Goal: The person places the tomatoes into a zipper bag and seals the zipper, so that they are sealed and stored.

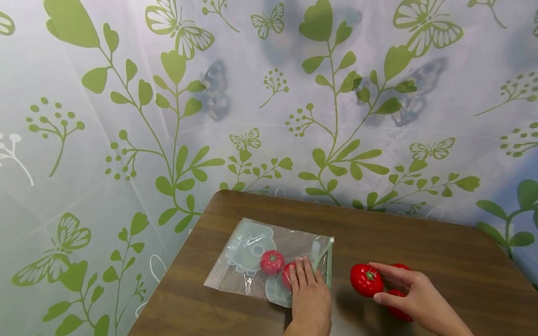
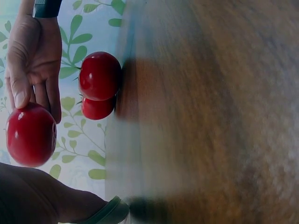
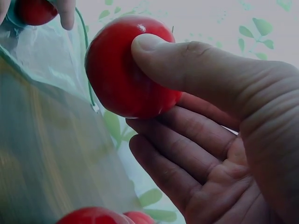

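Note:
A clear zip bag (image 1: 227, 280) with a green closure edge lies on the table. One red tomato (image 1: 272, 262) shows through its plastic, beside a second tomato (image 1: 286, 276) partly covered by my left hand (image 1: 312, 296). The left fingers stretch forward over that second tomato and the bag. To the right of the bag, my right hand (image 1: 416, 294) pinches another tomato (image 3: 117, 70) between thumb and fingers, its green stem top facing up in the head view. Two more tomatoes (image 2: 99, 77) sit on the table behind the right hand, partly hidden by it in the head view.
The brown wooden table (image 1: 403, 235) has rounded far corners. A patterned curtain (image 1: 260, 107) with green leaves and butterflies hangs right behind it and along the left. Pale blue-green printed shapes (image 1: 254, 245) mark the bag.

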Demonstrator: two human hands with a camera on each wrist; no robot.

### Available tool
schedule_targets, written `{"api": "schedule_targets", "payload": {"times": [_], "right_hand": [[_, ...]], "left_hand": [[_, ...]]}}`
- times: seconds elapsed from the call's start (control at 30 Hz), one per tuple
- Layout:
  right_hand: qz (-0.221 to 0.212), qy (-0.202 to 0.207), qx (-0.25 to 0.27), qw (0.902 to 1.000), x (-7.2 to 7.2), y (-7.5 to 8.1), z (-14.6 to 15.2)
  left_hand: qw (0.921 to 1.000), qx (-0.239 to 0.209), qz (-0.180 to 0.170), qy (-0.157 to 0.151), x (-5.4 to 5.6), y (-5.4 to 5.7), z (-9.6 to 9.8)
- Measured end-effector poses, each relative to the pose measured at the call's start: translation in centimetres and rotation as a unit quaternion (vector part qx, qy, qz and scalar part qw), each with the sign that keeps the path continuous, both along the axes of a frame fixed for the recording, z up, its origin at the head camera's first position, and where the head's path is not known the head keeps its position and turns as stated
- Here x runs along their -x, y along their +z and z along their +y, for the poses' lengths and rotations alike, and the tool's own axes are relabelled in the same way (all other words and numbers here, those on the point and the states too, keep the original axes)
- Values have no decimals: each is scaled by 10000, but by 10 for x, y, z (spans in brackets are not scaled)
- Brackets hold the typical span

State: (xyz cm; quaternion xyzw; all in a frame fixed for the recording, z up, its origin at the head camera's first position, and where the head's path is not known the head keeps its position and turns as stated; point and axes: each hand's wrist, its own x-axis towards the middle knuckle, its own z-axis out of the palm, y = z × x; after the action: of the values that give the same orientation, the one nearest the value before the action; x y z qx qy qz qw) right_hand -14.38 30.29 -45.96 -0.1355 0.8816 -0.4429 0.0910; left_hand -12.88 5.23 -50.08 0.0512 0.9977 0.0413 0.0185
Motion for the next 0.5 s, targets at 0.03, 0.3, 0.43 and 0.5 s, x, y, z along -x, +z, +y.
{"api": "schedule_targets", "payload": {"times": [0.03,0.3,0.43,0.5], "right_hand": [[61,13,-3,10000,1,0,-1],[563,401,264,9973,5,-5,-14],[314,544,330,9975,9,-7,-20],[148,545,296,9980,11,-8,-23]], "left_hand": [[10000,7,-22,-6,0,0,0],[10000,84,-22,16,0,0,0],[9998,143,-120,43,2,0,1],[9997,154,-180,53,3,0,1]]}}
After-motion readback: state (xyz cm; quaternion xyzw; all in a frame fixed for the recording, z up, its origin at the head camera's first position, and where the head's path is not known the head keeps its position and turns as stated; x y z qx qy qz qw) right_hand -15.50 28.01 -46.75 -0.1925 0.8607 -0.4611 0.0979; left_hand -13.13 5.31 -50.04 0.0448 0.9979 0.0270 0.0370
